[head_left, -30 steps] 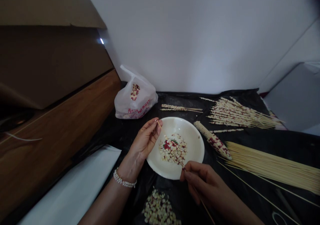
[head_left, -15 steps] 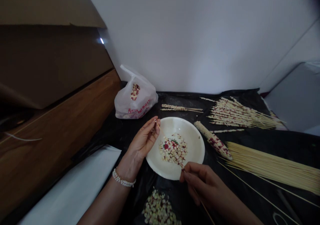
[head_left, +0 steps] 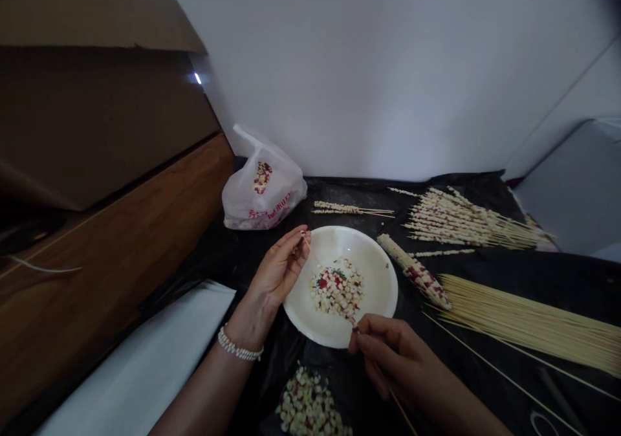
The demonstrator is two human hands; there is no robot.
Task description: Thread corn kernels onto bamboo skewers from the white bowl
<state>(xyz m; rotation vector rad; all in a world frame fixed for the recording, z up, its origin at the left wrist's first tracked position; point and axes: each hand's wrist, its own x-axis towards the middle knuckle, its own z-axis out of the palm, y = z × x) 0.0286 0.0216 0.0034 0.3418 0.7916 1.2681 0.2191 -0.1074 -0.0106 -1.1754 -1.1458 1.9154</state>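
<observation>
A white bowl (head_left: 376, 297) sits on the black sheet with a heap of cream, red and green beads (head_left: 337, 287) in it. My left hand (head_left: 279, 271) rests at the bowl's left rim, its fingers pinched on the tip of a thin wooden skewer (head_left: 306, 244). My right hand (head_left: 385, 352) is closed on the same skewer at the bowl's near rim; the stick runs across the bead heap between the two hands and its tail sticks out behind my right hand. A pearl bracelet (head_left: 239, 348) is on my left wrist.
A loose pile of beads (head_left: 310, 407) lies near me. Bare skewers (head_left: 524, 323) fan out at the right, beside a thick beaded bundle (head_left: 414, 271). Beaded skewers (head_left: 460, 219) and a pair more (head_left: 349, 209) lie farther back. A white plastic bag (head_left: 262, 190) stands by the wooden panel (head_left: 111, 255).
My left hand has slid a little down and left along the bowl's rim with the skewer tip. My right hand has hardly moved.
</observation>
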